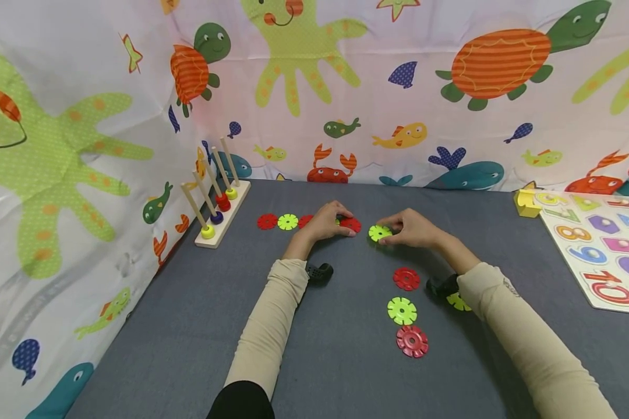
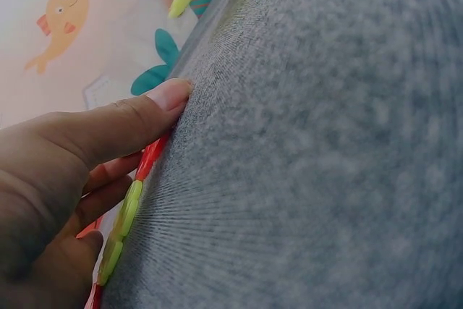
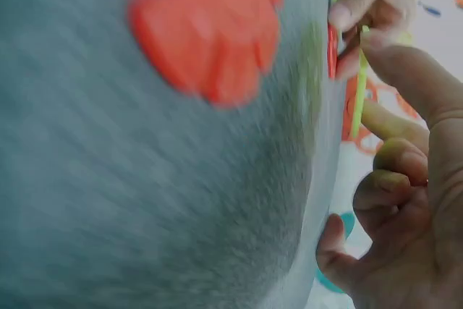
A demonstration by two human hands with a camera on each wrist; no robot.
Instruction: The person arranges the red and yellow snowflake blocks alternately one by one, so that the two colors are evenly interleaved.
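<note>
My right hand (image 1: 416, 228) pinches a yellow-green notched plastic disc (image 1: 378, 233) between thumb and fingers. In the right wrist view this disc (image 3: 358, 103) stands edge-on, lifted off the table. My left hand (image 1: 322, 224) holds the edges of a red notched disc (image 1: 352, 225) at the right end of a row on the table. The row runs left with a red disc (image 1: 267, 222), a yellow-green disc (image 1: 288, 222) and another red disc (image 1: 305, 220), partly covered by the hand. Between the left fingers and the table, a yellow-green disc (image 2: 121, 229) shows edge-on in the left wrist view.
Nearer on the grey table (image 1: 346, 349) lie a red disc (image 1: 406, 279), a yellow-green disc (image 1: 401, 311) and a darker red disc (image 1: 412, 341). Another yellow-green disc (image 1: 457, 301) is partly under the right forearm. A wooden peg stand (image 1: 222, 224) is left, a number board (image 1: 571, 244) right.
</note>
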